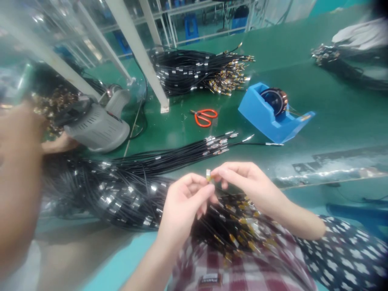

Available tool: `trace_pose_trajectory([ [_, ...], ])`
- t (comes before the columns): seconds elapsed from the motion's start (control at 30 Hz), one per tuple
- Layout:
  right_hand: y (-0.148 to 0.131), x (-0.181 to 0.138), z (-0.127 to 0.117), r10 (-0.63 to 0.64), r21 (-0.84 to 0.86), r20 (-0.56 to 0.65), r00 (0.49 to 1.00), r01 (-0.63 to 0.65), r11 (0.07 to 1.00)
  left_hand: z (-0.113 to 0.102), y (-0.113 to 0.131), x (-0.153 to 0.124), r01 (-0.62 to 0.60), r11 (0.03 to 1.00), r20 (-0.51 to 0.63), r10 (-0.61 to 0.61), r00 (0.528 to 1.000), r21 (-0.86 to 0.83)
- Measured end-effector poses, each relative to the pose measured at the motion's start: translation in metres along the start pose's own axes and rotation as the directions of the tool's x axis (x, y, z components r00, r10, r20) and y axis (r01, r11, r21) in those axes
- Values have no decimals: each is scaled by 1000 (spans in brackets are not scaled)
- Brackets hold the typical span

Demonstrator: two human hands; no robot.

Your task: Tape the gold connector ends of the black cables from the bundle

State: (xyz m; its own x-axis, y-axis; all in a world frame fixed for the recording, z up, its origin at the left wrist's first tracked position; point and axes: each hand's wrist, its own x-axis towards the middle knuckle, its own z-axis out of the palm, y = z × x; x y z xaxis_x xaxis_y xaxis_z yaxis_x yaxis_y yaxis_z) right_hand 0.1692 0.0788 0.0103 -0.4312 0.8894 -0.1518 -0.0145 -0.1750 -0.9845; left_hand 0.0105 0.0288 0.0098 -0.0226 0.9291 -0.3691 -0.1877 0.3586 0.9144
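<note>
Between my two hands, a cable end [209,176] with a silvery tip and an amber-coloured wrap points upward. My left hand [189,198] pinches it between thumb and fingers from the left. My right hand [239,176] has its thumb and forefinger pressed together at the wrap on the other side. Below them, a bundle of black cables [242,226] with amber-wrapped ends lies across my lap. More black cables [118,194] with silvery labels spread over the table edge to the left. A smaller row of cables [178,152] lies just beyond my hands.
A blue tape dispenser [263,115] holding a brown roll stands at the right. Orange-handled scissors [206,117] lie mid-table, before a large cable pile [197,72]. At left are a grey machine [98,125], a white post [139,52] and a co-worker's arm [21,186].
</note>
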Motion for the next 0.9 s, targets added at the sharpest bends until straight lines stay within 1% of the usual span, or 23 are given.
trace_pose_trajectory([
  [0.13, 2, 1, -1, -27, -17, -59, 998, 26, 1000, 0, 1, -1, -19, 999, 0, 19, 1000, -34],
  [0.27, 1, 0, 2, -23, -61, -31, 999, 21, 998, -1, 1, -2, -19, 999, 5, 20, 1000, -42],
  [0.37, -1, -1, 5, -26, -66, -48, 999, 22, 998, -1, 1, -2, -20, 998, -2, 20, 1000, -52],
  [0.5, -1, 0, 8, -65, -74, -57, 996, 61, 995, -1, 2, -2, -11, 999, -9, 11, 1000, -51],
  [0.63, 0, 2, 8, -81, -24, -23, 996, 80, 996, -2, 3, -2, 5, 998, 14, -4, 1000, -59],
  [0.8, 4, 4, 9, -96, -3, 43, 994, 96, 995, -4, 6, 0, 17, 998, 105, -11, 994, -57],
  [0.9, 4, 2, 11, -142, -30, 39, 989, 143, 989, -4, 5, -1, 9, 999, 96, -4, 995, -46],
])
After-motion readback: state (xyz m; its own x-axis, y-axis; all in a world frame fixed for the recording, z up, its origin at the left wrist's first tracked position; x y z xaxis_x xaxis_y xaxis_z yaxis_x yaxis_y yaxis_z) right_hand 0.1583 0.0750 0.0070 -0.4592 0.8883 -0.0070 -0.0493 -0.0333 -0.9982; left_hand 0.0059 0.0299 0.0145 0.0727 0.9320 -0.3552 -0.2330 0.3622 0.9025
